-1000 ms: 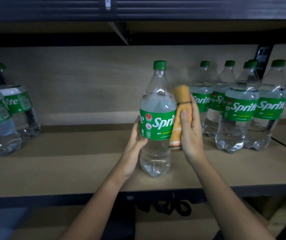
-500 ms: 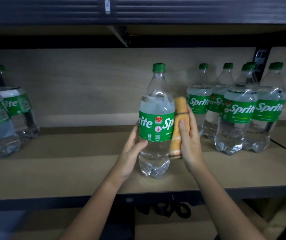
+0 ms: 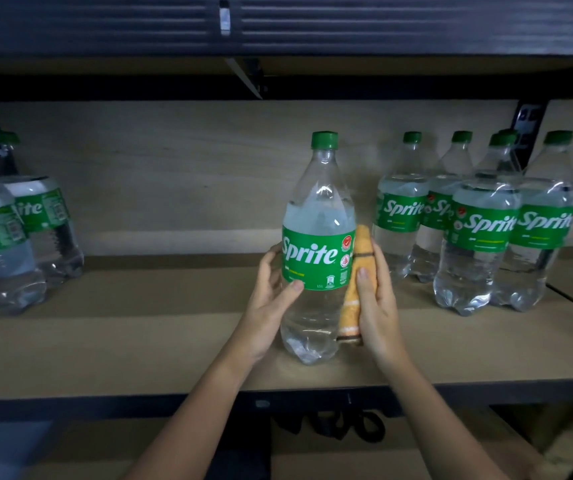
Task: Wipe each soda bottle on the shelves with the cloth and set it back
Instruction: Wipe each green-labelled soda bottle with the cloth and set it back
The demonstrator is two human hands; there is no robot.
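Wiping this soda bottle (image 3: 316,258) well means keeping it steady while the cloth (image 3: 359,271) travels all the way round. It stands upright near the shelf's (image 3: 139,341) front edge, at the middle of my view. My left hand (image 3: 269,299) cups its 9 o'clock side, thumb on the label's lower edge. My right hand (image 3: 375,299) presses the folded orange cloth against its 3 o'clock side, fingers curled round the cloth. I judge I should turn the bottle with the left hand, drag the cloth top to base, and stay clear of the wiped-or-waiting cluster (image 3: 479,230) at 2 o'clock.
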